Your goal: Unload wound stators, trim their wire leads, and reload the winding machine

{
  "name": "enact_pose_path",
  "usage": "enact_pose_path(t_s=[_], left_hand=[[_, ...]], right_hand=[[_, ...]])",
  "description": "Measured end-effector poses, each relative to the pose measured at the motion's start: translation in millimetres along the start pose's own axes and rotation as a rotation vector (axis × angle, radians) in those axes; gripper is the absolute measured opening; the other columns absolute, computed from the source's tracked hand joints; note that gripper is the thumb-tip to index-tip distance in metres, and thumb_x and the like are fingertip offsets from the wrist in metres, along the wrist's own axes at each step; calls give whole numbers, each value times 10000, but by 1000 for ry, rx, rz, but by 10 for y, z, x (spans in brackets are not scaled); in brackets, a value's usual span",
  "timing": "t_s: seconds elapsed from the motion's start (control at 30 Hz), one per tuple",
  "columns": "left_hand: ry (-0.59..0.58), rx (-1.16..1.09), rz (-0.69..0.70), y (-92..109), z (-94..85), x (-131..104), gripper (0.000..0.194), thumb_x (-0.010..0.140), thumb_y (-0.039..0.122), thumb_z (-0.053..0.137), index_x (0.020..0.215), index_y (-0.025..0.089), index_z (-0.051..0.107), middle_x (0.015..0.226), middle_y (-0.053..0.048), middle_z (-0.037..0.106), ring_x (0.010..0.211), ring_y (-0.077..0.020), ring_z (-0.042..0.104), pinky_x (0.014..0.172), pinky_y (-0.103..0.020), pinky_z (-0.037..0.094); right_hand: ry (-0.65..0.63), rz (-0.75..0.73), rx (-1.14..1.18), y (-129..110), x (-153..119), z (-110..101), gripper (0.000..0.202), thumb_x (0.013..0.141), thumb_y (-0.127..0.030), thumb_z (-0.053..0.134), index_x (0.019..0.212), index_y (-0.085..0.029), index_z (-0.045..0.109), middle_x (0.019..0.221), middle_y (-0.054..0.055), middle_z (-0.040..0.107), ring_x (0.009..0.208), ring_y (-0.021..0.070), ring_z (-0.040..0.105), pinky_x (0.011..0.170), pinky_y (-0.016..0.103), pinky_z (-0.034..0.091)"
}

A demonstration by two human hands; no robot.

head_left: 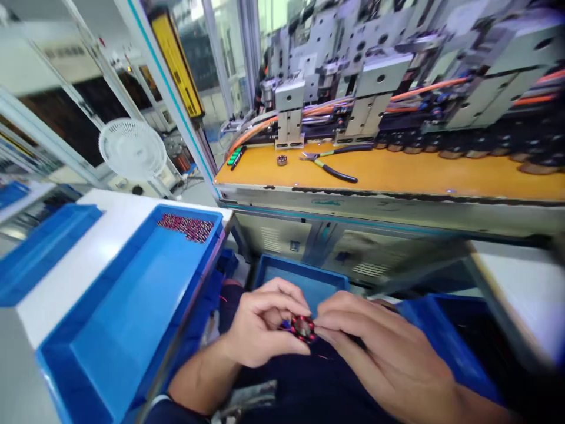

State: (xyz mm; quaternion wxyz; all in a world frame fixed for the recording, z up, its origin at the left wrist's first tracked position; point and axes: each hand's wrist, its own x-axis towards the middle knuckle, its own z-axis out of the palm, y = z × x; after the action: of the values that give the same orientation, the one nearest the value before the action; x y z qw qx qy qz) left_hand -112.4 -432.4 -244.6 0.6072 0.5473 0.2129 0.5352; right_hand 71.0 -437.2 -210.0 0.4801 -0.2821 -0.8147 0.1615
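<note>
A small ring-shaped wound motor stator [302,328], dark with red windings, is held up in front of my lap. My left hand [265,324] is closed on it, thumb below and fingers above its left side. My right hand [379,341] pinches at the stator's right edge with thumb and forefinger; whether a fine wire lies between those fingertips is too small to tell. Thin reddish wire ends show just below the ring.
A long blue tray [132,300] at my left holds rows of similar parts [185,227]. Cutting pliers [329,164] and a single ring part [281,159] lie on the orange machine ledge [260,171]. Another blue bin [300,274] sits below, and a white fan [132,148] stands behind left.
</note>
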Motion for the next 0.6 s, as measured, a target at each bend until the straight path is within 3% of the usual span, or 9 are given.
enact_pose_path(t_s=[0.1, 0.17, 0.3, 0.47, 0.6], left_hand=[[54, 87, 119, -39, -46, 10, 498, 616, 221, 886, 1087, 246, 727, 1012, -71, 641, 812, -138, 629, 720, -262, 535], [35, 107, 24, -17, -73, 6, 608, 597, 287, 900, 1159, 215, 680, 951, -64, 648, 780, -138, 624, 712, -260, 523], [-52, 122, -248, 81, -85, -58, 372, 745, 276, 802, 1066, 134, 675, 738, -18, 636, 636, -83, 586, 616, -194, 468], [-21, 17, -210, 84, -9, -124, 283, 837, 199, 704, 1105, 148, 631, 816, -37, 677, 694, -109, 674, 655, -213, 537], [-4, -96, -154, 45, 45, -92, 318, 739, 179, 794, 1029, 156, 664, 1050, -79, 653, 753, -126, 707, 684, -239, 574]], right_hand=[[63, 14, -17, 37, -25, 95, 160, 984, -186, 501, 850, -194, 589, 725, -8, 626, 653, 78, 617, 603, 177, 492], [109, 0, -19, 49, -33, 116, 146, 977, -169, 504, 855, -190, 582, 726, -8, 622, 666, 77, 619, 619, 173, 497], [110, -28, -23, 14, -33, 75, 114, 953, -129, 512, 882, -174, 589, 725, -2, 624, 659, 77, 614, 631, 175, 503], [129, 7, -168, -59, -33, 58, 118, 909, -100, 543, 839, -180, 595, 704, 0, 647, 647, 90, 636, 626, 180, 517], [157, 31, -218, -65, -70, 54, 114, 872, -70, 562, 877, -180, 596, 728, 8, 647, 637, 102, 644, 599, 192, 527]])
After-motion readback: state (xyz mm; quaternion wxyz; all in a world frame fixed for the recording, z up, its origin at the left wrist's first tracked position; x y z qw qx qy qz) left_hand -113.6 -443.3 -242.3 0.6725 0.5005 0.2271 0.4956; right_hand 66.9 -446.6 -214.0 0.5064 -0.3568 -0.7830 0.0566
